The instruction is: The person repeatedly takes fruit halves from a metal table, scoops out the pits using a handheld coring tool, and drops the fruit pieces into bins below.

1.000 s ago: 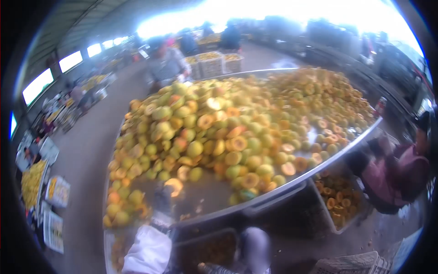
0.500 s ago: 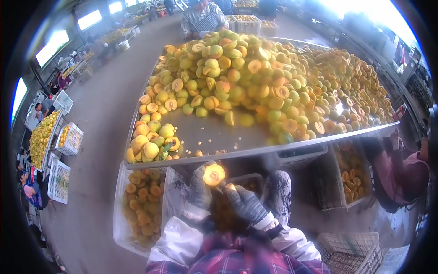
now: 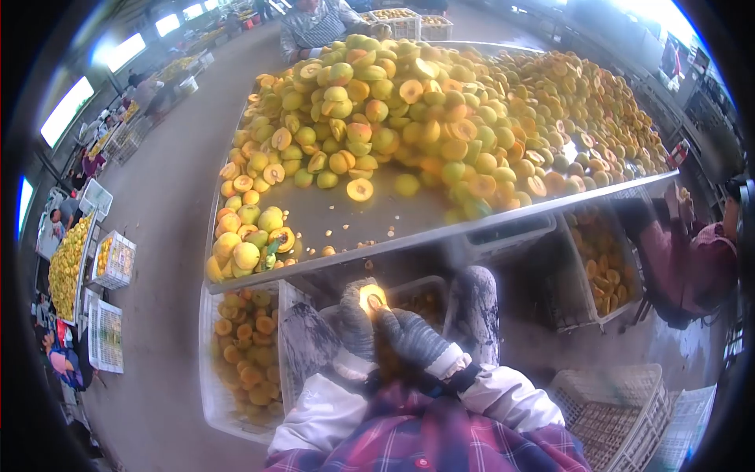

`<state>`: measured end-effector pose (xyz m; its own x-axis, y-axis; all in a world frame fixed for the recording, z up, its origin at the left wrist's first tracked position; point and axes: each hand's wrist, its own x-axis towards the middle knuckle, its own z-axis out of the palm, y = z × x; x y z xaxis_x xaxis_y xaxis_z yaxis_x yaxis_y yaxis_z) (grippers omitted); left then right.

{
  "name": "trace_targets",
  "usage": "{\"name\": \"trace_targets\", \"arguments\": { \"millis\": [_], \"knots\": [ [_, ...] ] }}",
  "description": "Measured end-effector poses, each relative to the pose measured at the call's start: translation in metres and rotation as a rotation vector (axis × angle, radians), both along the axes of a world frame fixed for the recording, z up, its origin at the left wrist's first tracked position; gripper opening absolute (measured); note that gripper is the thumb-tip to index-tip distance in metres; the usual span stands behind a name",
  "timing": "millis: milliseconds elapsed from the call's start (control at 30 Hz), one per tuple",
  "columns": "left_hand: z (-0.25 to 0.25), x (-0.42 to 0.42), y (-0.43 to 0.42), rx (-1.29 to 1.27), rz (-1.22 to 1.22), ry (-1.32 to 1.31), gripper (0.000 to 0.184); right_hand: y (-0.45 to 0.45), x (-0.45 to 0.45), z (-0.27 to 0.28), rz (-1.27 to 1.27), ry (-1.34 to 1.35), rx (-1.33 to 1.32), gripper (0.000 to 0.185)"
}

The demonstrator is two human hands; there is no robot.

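Observation:
My left hand, in a grey knit glove, is closed around a yellow peach half. The cut face is turned up and glows brightly. Gloved in the same way, my right hand has its fingers drawn together against the cut face, at the stone. Whether a small tool sits in those fingers is hidden. Both hands are over my lap, just below the near edge of a metal table. A large heap of yellow peaches, many halved, covers much of that table.
A crate of peach halves stands left of my knees, and another crate is at the right. An open plastic crate lies at lower right. One person is across the table; another person sits to my right.
My right hand has moved left and up, from beside the peach half onto its cut face. On the table, one half standing on edge now lies cut face up. The view has shifted slightly.

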<state>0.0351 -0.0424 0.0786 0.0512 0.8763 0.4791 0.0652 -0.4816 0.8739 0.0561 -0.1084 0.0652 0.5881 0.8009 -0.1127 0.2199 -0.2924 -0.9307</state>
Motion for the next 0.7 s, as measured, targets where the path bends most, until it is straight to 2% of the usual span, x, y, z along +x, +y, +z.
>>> {"name": "trace_targets", "arguments": {
  "millis": [33, 100, 200, 233, 300, 333, 367, 400, 433, 467, 500, 533, 567, 600, 633, 667, 700],
  "knots": [
    [0.005, 0.002, -0.006, 0.111, 0.249, 0.127, 0.020, -0.002, -0.001, 0.000, -0.015, 0.008, 0.004, 0.032],
    [0.002, 0.004, -0.014, 0.060, 0.237, 0.091, 0.019, -0.005, -0.002, 0.001, -0.070, 0.136, -0.055, 0.062],
    [0.005, 0.002, -0.020, 0.004, 0.175, 0.063, 0.019, 0.000, -0.014, -0.037, -0.215, 0.135, -0.162, 0.059],
    [0.008, 0.001, -0.022, -0.026, 0.149, 0.047, 0.019, -0.002, -0.009, -0.033, -0.227, 0.142, -0.160, 0.059],
    [0.015, -0.001, -0.027, -0.092, 0.097, 0.019, 0.019, -0.012, 0.008, -0.017, 0.049, 0.040, -0.037, 0.032],
    [0.022, -0.004, -0.025, -0.008, -0.051, 0.097, 0.020, -0.018, 0.011, -0.013, 0.038, 0.046, -0.037, 0.032],
    [0.019, -0.010, -0.015, -0.006, -0.061, 0.104, 0.020, -0.023, 0.012, -0.010, 0.139, -0.175, -0.045, 0.035],
    [0.013, -0.020, 0.001, -0.011, -0.385, 0.183, 0.021, -0.028, 0.013, -0.005, 0.238, -0.396, -0.054, 0.038],
    [0.005, -0.027, 0.019, -0.020, -0.707, 0.262, 0.021, -0.034, 0.018, 0.006, 0.230, -0.387, -0.054, 0.038],
    [-0.011, -0.027, 0.038, -0.024, -0.714, 0.271, 0.021, -0.040, 0.025, 0.019, 0.206, 0.248, 0.015, 0.038],
    [-0.034, -0.024, 0.057, -0.065, -0.977, 0.457, 0.022, -0.044, 0.027, 0.024, 0.169, 0.881, 0.083, 0.038],
    [-0.050, -0.022, 0.070, -0.109, -1.237, 0.639, 0.024, -0.045, 0.022, 0.014, 0.168, 0.888, 0.076, 0.038],
    [-0.053, -0.017, 0.076, -0.041, -1.360, 0.457, 0.026, -0.043, 0.014, 0.001, 0.053, 1.079, 0.266, 0.035],
    [-0.055, -0.017, 0.072, -0.041, -1.355, 0.454, 0.026, -0.042, 0.012, -0.009, -0.064, 1.260, 0.461, 0.034],
    [-0.054, -0.015, 0.065, -0.113, -1.222, 0.393, 0.025, -0.050, 0.020, 0.003, -0.001, 1.646, 0.530, 0.033],
    [-0.053, -0.011, 0.059, -0.177, -1.090, 0.329, 0.026, -0.035, 0.012, -0.003, -0.082, 1.290, 0.456, 0.035],
    [-0.050, -0.008, 0.057, -0.244, -0.956, 0.268, 0.028, -0.032, 0.004, 0.002, -0.241, 1.446, 0.390, 0.035]
  ]
}}
